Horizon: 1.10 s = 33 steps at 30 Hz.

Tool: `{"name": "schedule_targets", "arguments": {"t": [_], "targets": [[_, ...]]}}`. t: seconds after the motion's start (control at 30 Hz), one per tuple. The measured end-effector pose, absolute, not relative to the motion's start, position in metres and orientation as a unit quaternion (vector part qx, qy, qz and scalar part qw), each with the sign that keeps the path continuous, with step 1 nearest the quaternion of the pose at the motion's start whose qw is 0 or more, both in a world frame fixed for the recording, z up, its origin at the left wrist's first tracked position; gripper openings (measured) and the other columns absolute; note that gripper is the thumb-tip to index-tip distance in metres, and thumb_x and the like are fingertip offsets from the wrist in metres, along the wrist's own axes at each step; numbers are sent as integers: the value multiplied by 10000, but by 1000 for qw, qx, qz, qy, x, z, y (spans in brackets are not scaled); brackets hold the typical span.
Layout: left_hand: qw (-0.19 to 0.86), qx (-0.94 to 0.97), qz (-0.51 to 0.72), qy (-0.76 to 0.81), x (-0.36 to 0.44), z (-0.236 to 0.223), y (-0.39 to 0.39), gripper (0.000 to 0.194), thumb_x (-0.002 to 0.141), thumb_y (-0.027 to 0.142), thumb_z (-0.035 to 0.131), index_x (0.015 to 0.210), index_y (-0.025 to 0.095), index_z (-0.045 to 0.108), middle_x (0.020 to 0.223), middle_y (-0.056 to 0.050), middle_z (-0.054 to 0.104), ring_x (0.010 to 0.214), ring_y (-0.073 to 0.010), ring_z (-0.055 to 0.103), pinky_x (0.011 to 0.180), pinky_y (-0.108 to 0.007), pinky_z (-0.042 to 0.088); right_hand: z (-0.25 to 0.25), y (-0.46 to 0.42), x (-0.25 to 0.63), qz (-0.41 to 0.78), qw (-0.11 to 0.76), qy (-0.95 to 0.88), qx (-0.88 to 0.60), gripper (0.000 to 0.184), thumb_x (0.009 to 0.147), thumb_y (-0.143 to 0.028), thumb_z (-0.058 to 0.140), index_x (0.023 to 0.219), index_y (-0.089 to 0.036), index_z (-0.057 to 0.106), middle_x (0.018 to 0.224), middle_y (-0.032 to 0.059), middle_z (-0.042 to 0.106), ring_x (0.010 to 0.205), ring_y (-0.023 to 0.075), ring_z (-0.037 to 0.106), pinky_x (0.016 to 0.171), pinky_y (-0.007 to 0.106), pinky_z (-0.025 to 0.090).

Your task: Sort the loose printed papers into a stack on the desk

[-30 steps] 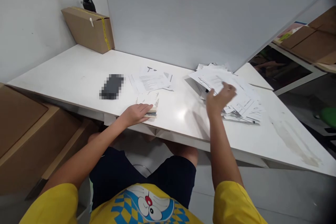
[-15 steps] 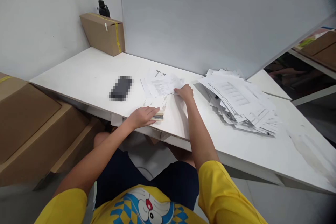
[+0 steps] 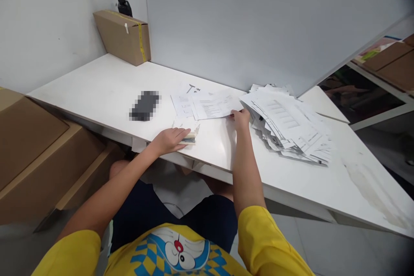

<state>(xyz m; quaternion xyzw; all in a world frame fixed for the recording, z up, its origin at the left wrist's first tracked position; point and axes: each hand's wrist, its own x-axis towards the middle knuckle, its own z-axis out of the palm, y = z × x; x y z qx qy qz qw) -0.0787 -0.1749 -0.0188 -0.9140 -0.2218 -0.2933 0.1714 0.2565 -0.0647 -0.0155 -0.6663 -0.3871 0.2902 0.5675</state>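
Observation:
My right hand (image 3: 241, 118) pinches the right end of a printed paper sheet (image 3: 211, 105), which lies partly over another printed sheet (image 3: 181, 105) on the white desk. Near the desk's front edge, my left hand (image 3: 170, 140) is closed around a small pale block with a grey layer in its side (image 3: 191, 139); its kind is hard to tell, since the fingers cover much of it. Just right of my right hand lies a big untidy pile of printed papers (image 3: 284, 120).
A blurred-out dark object (image 3: 144, 106) lies on the desk (image 3: 97, 90) to the left. A taped cardboard box (image 3: 121, 36) stands in the back corner, with a black bottle (image 3: 124, 6) behind it. More cardboard boxes (image 3: 39, 155) sit at the left, below desk height.
My right hand has moved right with the paper sheet, sliding it off the other sheet toward the pile. My left hand keeps its hold on the pale block. The view has shifted slightly.

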Motion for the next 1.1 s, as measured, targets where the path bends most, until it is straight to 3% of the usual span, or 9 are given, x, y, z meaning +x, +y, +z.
{"name": "schedule_targets", "arguments": {"t": [0.23, 0.43, 0.57, 0.77, 0.9, 1.0, 1.1], "targets": [[171, -912, -289, -237, -79, -20, -173, 486, 978, 374, 529, 1389, 125, 452, 1060, -160, 726, 838, -239, 726, 624, -306, 561, -13, -162, 286, 276, 620, -346, -648, 402, 600, -205, 638, 981, -208, 509, 876, -20, 602, 832, 165, 628, 685, 336, 612], [164, -918, -286, -219, -77, -23, -172, 504, 985, 377, 516, 1405, 110, 440, 1070, -165, 723, 863, -242, 724, 641, -313, 562, -30, -268, 298, 251, 677, -277, -634, 607, 537, -308, 773, 1069, -253, 485, 888, -41, 575, 826, 161, 624, 673, 329, 584], [179, -914, -288, -223, -76, -23, -173, 474, 995, 387, 498, 1370, 99, 452, 1050, -161, 723, 816, -230, 720, 603, -299, 542, -35, -285, 273, 206, 741, -248, -589, 522, 583, -309, 749, 1003, -263, 442, 955, -29, 595, 856, 139, 625, 715, 304, 571], [148, -934, -262, -190, -77, -21, -170, 446, 984, 447, 497, 1295, 128, 490, 1090, -162, 713, 843, -239, 716, 641, -329, 563, -41, -291, 217, 145, 716, -264, -630, 333, 691, -353, 727, 801, -238, 434, 797, -56, 494, 755, 116, 566, 728, 290, 571], [113, -951, -249, -145, -76, -16, -167, 385, 959, 420, 555, 1227, 145, 520, 1260, -201, 657, 1052, -286, 691, 770, -402, 607, -37, -293, 189, 231, 758, -241, -560, 360, 707, -367, 742, 796, -241, 416, 841, -44, 519, 795, 112, 578, 743, 274, 564], [93, -955, -249, -134, -76, -12, -167, 395, 939, 379, 605, 1265, 173, 516, 1421, -205, 561, 1317, -320, 551, 964, -481, 575, -32, -292, 175, 265, 765, -246, -533, 354, 709, -373, 745, 869, -250, 454, 899, -31, 562, 814, 114, 592, 741, 270, 558], [83, -959, -242, -119, -76, -9, -167, 456, 913, 360, 651, 1307, 181, 505, 1490, -204, 499, 1419, -321, 447, 1070, -518, 517, -29, -293, 170, 280, 756, -258, -533, 384, 700, -387, 764, 916, -251, 477, 932, -16, 608, 833, 129, 616, 769, 305, 570]]}}
